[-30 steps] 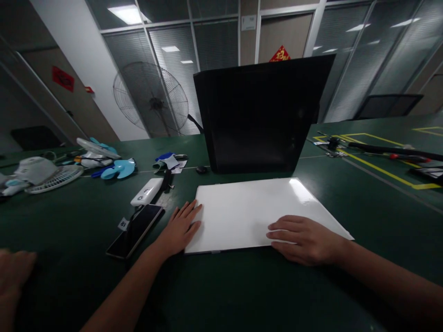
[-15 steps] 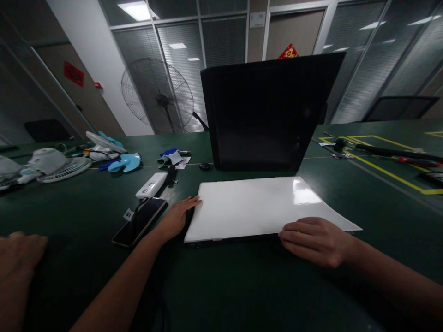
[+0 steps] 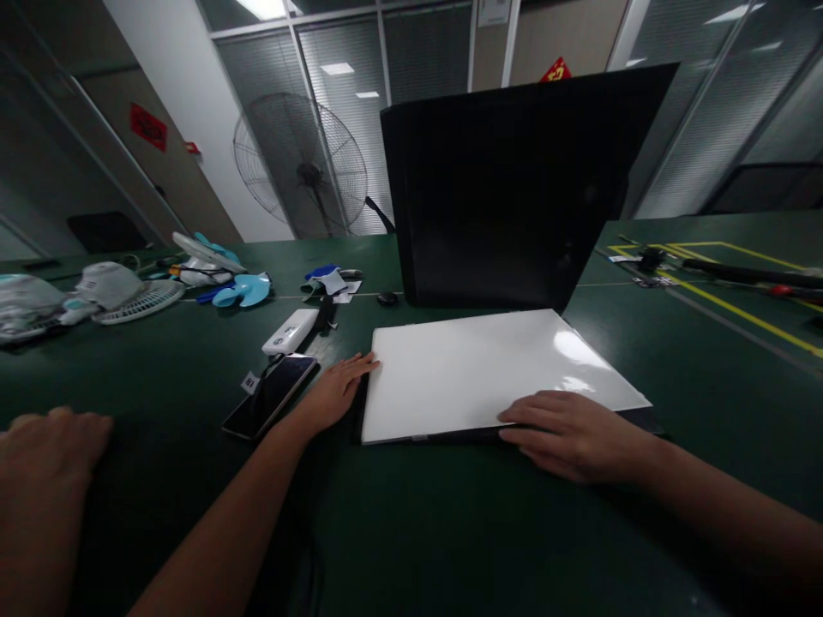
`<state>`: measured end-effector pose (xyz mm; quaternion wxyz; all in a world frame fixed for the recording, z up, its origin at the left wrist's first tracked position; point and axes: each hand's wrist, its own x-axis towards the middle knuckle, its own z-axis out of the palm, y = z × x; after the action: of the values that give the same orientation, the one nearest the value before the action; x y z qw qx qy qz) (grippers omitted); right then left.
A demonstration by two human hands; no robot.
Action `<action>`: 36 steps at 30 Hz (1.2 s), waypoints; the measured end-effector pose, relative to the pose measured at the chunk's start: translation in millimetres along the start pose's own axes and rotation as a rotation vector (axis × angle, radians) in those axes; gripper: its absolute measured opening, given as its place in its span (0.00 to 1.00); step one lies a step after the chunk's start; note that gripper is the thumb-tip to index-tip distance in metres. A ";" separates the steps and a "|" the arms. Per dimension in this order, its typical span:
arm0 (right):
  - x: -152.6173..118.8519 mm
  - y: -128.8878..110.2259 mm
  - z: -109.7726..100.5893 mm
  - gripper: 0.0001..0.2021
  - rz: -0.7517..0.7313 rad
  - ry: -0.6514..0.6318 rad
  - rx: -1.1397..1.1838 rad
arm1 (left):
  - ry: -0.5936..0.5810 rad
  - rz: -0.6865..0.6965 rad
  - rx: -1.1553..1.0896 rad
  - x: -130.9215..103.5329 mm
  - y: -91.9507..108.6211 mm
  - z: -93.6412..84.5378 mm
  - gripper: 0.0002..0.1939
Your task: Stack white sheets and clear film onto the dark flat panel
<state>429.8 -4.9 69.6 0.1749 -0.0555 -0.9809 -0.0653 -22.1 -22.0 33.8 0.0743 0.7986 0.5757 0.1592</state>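
Note:
A glossy white sheet [image 3: 450, 374] lies on a thin black base [image 3: 643, 419], whose edge shows along the left, front and right sides. My left hand [image 3: 338, 390] rests at the sheet's left edge, with its fingers stretched out and the tips touching it. At the front edge, right of the middle, my right hand [image 3: 569, 435] has its upper fingers over the sheet and lower ones against the front side, apparently gripping the edge. The underside of that grip is hidden. Behind the sheet stands a large black panel [image 3: 501, 197], tilted back.
A smartphone [image 3: 273, 398] and a white device [image 3: 289, 332] lie left of my left hand. Another person's hand [image 3: 55, 441] rests at the far left. Fan parts [image 3: 138, 296] stand behind it. A small black object [image 3: 387, 299] sits near the black panel. Yellow tape [image 3: 752, 317] marks the table's right.
The sheet's right corner has drawn in to the left, baring part of the black base there. My right hand has moved slightly left with it. My left hand remains at the left edge.

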 end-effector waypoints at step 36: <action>7.0 4.7 24.0 0.30 0.379 -0.099 -0.014 | -0.106 -0.021 0.163 -2.9 17.0 10.1 0.33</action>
<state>415.8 3.9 50.2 0.1352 -0.2436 -0.9598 -0.0353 -4.3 -29.6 29.0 0.0411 0.8033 0.5902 0.0687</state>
